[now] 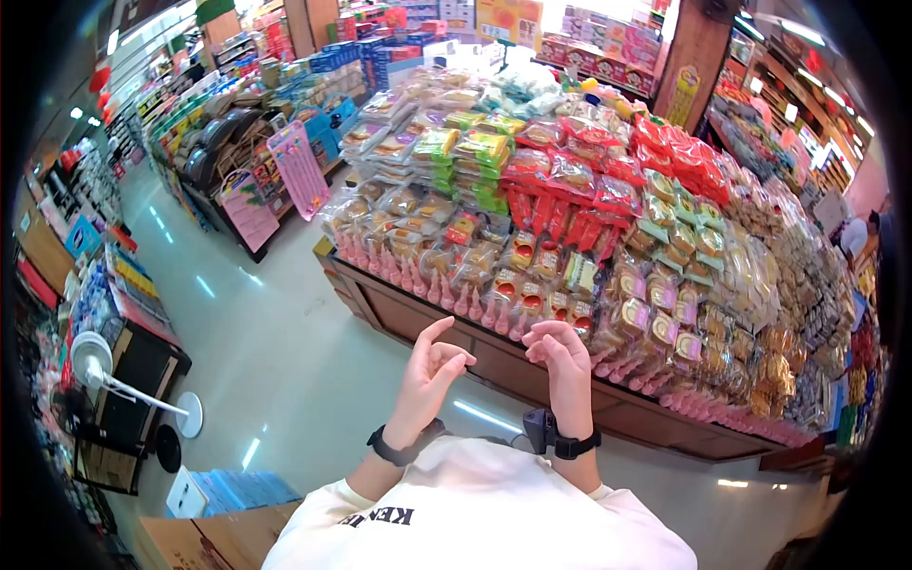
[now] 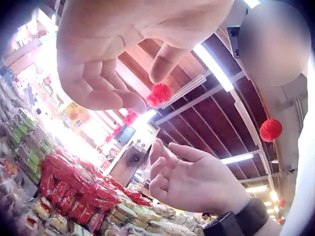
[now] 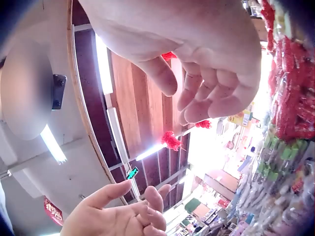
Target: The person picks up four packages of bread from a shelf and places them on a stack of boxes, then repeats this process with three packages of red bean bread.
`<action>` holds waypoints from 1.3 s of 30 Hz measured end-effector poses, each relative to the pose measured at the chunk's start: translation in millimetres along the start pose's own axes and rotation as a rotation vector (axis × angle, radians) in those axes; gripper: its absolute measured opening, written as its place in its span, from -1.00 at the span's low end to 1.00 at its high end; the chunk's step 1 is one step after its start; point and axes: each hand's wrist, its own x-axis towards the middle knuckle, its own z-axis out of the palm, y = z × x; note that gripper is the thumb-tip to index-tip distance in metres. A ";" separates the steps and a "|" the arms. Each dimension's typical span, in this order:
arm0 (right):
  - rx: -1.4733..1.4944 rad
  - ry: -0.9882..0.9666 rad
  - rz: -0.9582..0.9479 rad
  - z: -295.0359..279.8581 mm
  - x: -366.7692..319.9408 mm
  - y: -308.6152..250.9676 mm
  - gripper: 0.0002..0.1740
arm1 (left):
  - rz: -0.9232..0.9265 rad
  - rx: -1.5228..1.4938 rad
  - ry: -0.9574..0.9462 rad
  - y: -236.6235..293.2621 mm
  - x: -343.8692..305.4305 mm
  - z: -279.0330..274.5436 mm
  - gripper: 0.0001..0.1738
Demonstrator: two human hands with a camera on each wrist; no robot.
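My left hand (image 1: pixel 427 375) is raised in front of my body, with its fingers loosely bent and nothing in them. Level with it on the other side, my right hand (image 1: pixel 564 370) also holds nothing, and its fingers curve slightly inward. A gap separates the two hands. Both wrist views show bare palms, the left palm (image 2: pixel 123 34) and the right palm (image 3: pixel 206 42). Beyond the fingertips is a wooden display counter (image 1: pixel 484 356) heaped with bagged snacks. Round packaged cakes (image 1: pixel 522 249) lie nearest the hands, with red packets (image 1: pixel 572 176) behind them.
Pink objects (image 1: pixel 408 275) line the counter's front edge. Tiled floor (image 1: pixel 285 351) stretches to the left. A white fan (image 1: pixel 92 356) stands at the far left, and a cardboard box (image 1: pixel 242 537) sits at the lower left. Further shelving and a wooden pillar (image 1: pixel 698 62) rise behind.
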 end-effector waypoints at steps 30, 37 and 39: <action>0.190 0.410 -0.089 -165.1 219.0 -12.1 -0.40 | -0.264 0.002 -0.467 -82.8 326.5 135.2 -0.50; 0.306 0.418 -0.038 -216.3 255.5 2.4 -0.38 | -0.397 -0.245 -0.422 -138.1 380.2 183.7 -0.41; 0.317 0.403 -0.011 -220.5 260.6 5.2 -0.38 | -0.422 -0.279 -0.407 -141.8 383.3 190.8 -0.41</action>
